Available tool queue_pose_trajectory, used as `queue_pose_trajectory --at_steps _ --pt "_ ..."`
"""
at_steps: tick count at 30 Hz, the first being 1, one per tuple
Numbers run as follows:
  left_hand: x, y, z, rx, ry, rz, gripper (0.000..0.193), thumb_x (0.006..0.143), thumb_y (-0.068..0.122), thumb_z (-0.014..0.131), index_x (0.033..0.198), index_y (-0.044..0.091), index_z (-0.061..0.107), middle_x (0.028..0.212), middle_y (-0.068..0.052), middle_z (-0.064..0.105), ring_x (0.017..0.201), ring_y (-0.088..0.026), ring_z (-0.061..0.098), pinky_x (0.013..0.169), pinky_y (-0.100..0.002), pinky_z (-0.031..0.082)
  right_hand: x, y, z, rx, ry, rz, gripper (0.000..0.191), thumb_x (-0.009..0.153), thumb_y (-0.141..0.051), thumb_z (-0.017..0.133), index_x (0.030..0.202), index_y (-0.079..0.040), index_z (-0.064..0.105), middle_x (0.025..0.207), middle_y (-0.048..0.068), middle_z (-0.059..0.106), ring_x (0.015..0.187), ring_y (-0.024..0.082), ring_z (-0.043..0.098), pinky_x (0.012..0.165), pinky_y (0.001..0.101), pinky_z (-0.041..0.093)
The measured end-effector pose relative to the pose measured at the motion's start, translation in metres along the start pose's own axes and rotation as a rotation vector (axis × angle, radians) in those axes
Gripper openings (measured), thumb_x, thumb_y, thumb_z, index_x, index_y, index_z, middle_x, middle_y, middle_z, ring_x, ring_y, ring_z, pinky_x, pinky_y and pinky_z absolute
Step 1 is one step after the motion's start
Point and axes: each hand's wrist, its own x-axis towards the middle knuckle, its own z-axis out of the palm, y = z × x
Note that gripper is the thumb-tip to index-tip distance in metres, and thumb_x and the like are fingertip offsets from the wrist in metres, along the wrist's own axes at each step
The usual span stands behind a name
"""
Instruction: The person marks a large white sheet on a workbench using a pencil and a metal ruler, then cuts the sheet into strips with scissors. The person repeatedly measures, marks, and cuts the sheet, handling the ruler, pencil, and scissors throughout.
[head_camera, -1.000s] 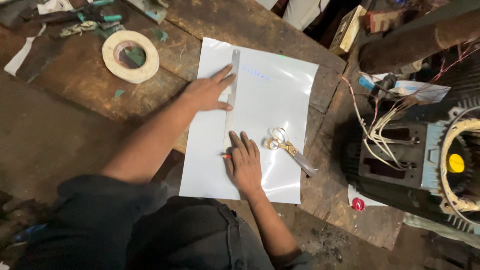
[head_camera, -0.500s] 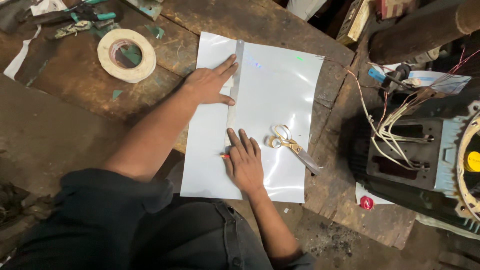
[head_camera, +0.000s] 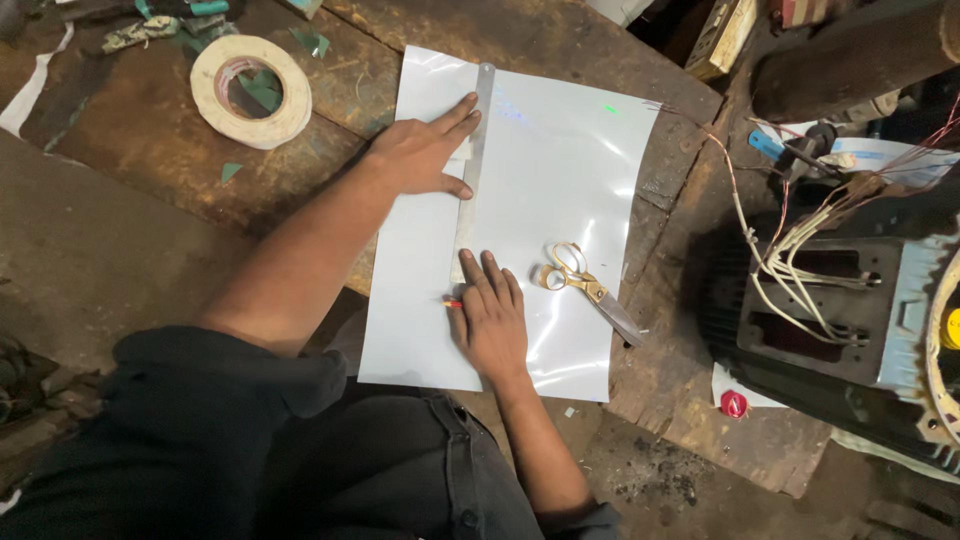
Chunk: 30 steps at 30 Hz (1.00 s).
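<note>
1. Since the earlier pictures little has shifted: both hands keep their places on the white sheet (head_camera: 560, 170); only the view has drifted a little.
2. Nearest the person, the right hand (head_camera: 490, 320) lies palm down on the sheet's near half, fingers stretched and close together, with a red-tipped pen or pencil (head_camera: 452, 302) pinched under the thumb side; the grip itself is hidden.
3. The pencil's tip sits at the near end of the metal ruler (head_camera: 472, 170), which runs lengthwise up the sheet, left of its middle.
4. Just right of the right hand, gold-handled scissors (head_camera: 585, 288) lie on the sheet, blades shut, pointing toward the sheet's right edge.
5. Farther up, the left hand (head_camera: 420, 155) presses flat, fingers slightly spread, fingertips on the ruler.
6. Beyond the sheet's far left corner a roll of pale tape (head_camera: 250, 90) lies on the worn wooden bench (head_camera: 150, 160).
7. Right of the sheet stands a motor (head_camera: 840, 330) with loose wires.
</note>
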Motion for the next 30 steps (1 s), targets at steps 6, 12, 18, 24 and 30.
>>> queue_pose_trajectory --at_steps 6,12,18,24,30 --pt "-0.002 0.003 0.000 0.003 0.053 0.034 0.120 0.071 0.066 0.081 0.161 0.008 0.026 0.172 -0.007 0.011 0.107 -0.037 0.069 0.089 -0.047 0.057 -0.005 0.001 0.002 -0.021 0.035 -0.039 0.019 0.092 -0.021 0.067 0.091 -0.004 0.057 0.156 0.012 0.051 0.146 0.038 0.044 0.119 0.0536 0.033" --pt "-0.002 0.011 -0.004 0.118 -0.127 -0.026 0.136 0.064 0.069 0.084 0.163 0.002 0.018 0.173 -0.012 0.002 0.103 -0.038 0.071 0.085 -0.046 0.058 -0.007 0.001 0.003 -0.013 0.035 -0.034 0.019 0.091 -0.021 0.068 0.092 -0.005 0.058 0.155 0.011 0.052 0.146 0.038 0.044 0.119 0.0535 0.033" --pt "-0.002 0.014 -0.005 0.101 -0.060 0.002 0.142 0.058 0.072 0.086 0.161 0.001 0.019 0.171 -0.014 0.003 0.103 -0.038 0.070 0.082 -0.046 0.059 -0.007 0.003 0.004 -0.006 0.036 -0.034 0.018 0.091 -0.020 0.068 0.090 -0.005 0.058 0.156 0.011 0.052 0.147 0.038 0.044 0.120 0.0530 0.033" --pt "0.000 0.012 -0.003 0.132 -0.098 -0.019 0.141 0.060 0.071 0.086 0.162 0.000 0.019 0.172 -0.013 0.002 0.100 -0.038 0.071 0.084 -0.045 0.059 -0.007 0.005 0.006 -0.021 0.021 -0.043 0.017 0.090 -0.019 0.068 0.089 -0.005 0.058 0.156 0.011 0.052 0.147 0.038 0.043 0.120 0.0534 0.032" --pt "-0.001 0.011 -0.003 0.118 -0.091 -0.017 0.142 0.059 0.071 0.086 0.162 0.001 0.019 0.173 -0.012 0.002 0.100 -0.038 0.071 0.086 -0.044 0.058 -0.005 0.005 0.008 -0.031 0.024 -0.050 0.018 0.092 -0.020 0.068 0.088 -0.006 0.057 0.156 0.010 0.051 0.147 0.038 0.043 0.120 0.0538 0.032"
